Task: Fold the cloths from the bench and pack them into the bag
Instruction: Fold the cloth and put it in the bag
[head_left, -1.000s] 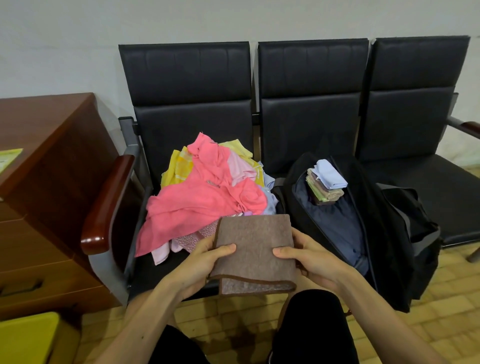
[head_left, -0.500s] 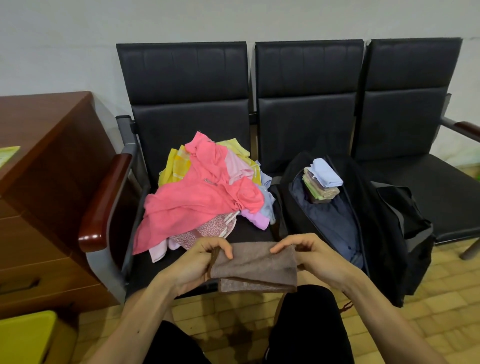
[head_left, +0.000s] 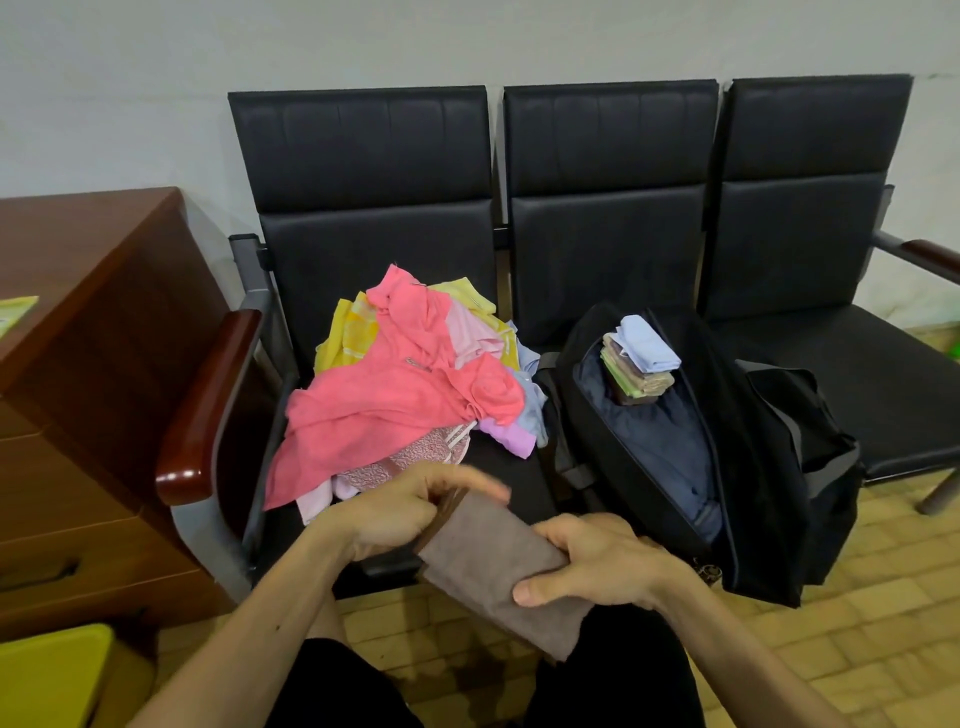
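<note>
Seen from above, the person wore black legwear (head_left: 332, 686) over both thighs; the forearms (head_left: 270, 618) were bare from wrist to the frame's lower edge, and the left hand (head_left: 400, 512) and right hand (head_left: 597, 566) were bare too, the nails cut short

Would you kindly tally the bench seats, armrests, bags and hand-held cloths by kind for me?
Black padded bench seats: 3
Reddish-brown wooden armrests: 2
Black fabric bag: 1
Brown folded cloth, held by left hand and right hand: 1
Total: 7
</note>
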